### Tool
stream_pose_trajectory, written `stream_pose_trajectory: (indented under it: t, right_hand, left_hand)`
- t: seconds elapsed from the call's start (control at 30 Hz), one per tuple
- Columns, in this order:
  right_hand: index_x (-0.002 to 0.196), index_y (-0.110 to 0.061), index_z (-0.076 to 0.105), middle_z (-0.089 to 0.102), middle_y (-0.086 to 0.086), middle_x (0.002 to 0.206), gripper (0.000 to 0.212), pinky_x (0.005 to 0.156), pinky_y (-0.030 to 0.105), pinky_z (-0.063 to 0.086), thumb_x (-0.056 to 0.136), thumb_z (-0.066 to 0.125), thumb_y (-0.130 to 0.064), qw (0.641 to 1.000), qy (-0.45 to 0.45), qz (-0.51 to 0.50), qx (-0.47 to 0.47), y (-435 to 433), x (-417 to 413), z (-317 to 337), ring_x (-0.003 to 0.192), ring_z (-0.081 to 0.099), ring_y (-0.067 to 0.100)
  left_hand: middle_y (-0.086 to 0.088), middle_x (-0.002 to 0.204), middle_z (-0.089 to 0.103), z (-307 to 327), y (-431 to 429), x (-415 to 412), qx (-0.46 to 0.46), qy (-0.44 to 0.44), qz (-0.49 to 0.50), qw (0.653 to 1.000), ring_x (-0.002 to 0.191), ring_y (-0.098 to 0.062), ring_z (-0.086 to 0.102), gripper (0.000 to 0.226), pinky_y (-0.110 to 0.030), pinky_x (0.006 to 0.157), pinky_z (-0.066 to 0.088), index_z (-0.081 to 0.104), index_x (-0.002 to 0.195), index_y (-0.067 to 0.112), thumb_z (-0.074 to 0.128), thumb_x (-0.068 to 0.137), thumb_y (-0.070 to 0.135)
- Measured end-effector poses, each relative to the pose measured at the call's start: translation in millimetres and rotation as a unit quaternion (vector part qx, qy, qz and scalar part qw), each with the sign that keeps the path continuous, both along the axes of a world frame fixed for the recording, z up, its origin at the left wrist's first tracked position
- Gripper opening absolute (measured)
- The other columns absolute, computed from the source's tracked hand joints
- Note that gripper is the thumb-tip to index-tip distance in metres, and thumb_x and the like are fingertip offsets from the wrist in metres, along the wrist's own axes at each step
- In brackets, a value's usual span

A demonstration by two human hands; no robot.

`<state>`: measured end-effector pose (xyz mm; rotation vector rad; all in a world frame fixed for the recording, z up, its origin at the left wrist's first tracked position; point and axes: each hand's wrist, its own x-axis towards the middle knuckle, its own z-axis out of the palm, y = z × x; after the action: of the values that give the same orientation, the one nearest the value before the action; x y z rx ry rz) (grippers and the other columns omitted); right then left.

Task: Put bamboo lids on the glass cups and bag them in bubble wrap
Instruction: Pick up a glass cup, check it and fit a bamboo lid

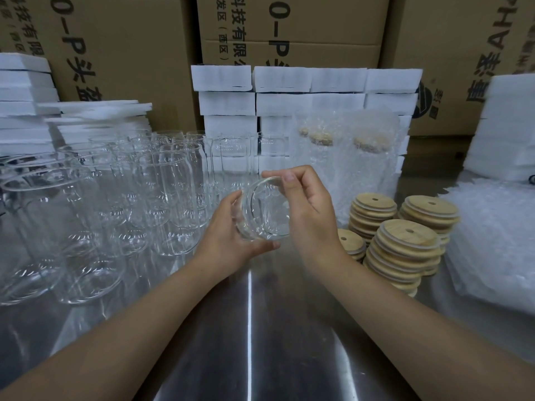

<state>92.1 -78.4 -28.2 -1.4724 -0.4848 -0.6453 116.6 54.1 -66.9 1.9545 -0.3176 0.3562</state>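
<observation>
A bare glass cup (pixel 265 209) was held tipped on its side over a steel table (pixel 260 328), its open mouth turned toward the camera and no lid on it. The left hand (pixel 228 238) cradled the cup from below and to the left, fingers curled round its body and the thumb under its lower edge. The right hand (pixel 304 204) gripped it from the upper right, the thumb pressed on the top of the rim and the fingers bent behind the glass. To the left of the cup, a crowd of empty cups (pixel 130 198) stood upright on the table, close together. To the cup's right sat four stacks of round bamboo lids (pixel 402 247), each lid with a small hole. Farther right lay a pile of bubble-wrap bags (pixel 492 241). Behind the cup and a little right stood bagged cups (pixel 347 157), their bamboo tops showing dimly through the wrap. Behind those rose a wall of white foam blocks (pixel 289 94), backed by brown cartons (pixel 289 24) printed in black. Flat foam sheets (pixel 26 105) were piled far left of the cup.
</observation>
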Motion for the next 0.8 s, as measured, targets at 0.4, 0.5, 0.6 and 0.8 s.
stream_pose_trajectory:
  t: [0.4,0.5,0.6,0.8]
  right_hand:
    - [0.094,-0.020,0.061,0.067,0.003,0.103,0.034,0.097,0.028,0.048,0.103,0.033,-0.003,0.992,0.014,0.044,0.119,-6.8,8.2,-1.9,0.105,0.064,0.017]
    - [0.095,-0.016,0.062,0.067,0.001,0.102,0.034,0.100,0.030,0.048,0.103,0.033,-0.001,0.989,0.017,0.057,0.137,-8.5,8.5,-0.6,0.104,0.064,0.016]
    - [0.099,-0.015,0.062,0.066,0.004,0.107,0.034,0.101,0.030,0.048,0.102,0.033,0.002,0.988,0.015,0.066,0.137,-9.0,7.7,-0.7,0.109,0.063,0.021]
    - [0.117,-0.029,0.054,0.059,-0.012,0.120,0.038,0.105,0.032,0.043,0.100,0.037,-0.001,0.998,0.001,0.040,0.040,-8.7,3.8,-6.7,0.117,0.057,0.009]
  left_hand:
    - [-0.004,0.137,0.051,-1.2,0.7,0.9,-0.036,0.013,-0.004,0.999,0.123,-0.021,0.053,0.118,-0.046,0.103,0.046,0.039,0.142,0.027,0.088,0.038,0.049]
    - [-0.003,0.137,0.051,-3.3,1.8,2.6,-0.044,0.014,-0.002,0.999,0.120,-0.021,0.056,0.118,-0.047,0.102,0.048,0.039,0.143,0.027,0.089,0.037,0.048]
    - [-0.004,0.138,0.050,-4.5,2.3,4.3,-0.057,0.019,-0.011,0.998,0.118,-0.022,0.058,0.118,-0.046,0.100,0.049,0.039,0.142,0.027,0.089,0.037,0.047]
    - [-0.003,0.149,0.037,-2.5,1.2,2.1,-0.048,0.017,-0.019,0.999,0.131,-0.020,0.046,0.122,-0.045,0.108,0.043,0.023,0.150,0.040,0.087,0.046,0.046]
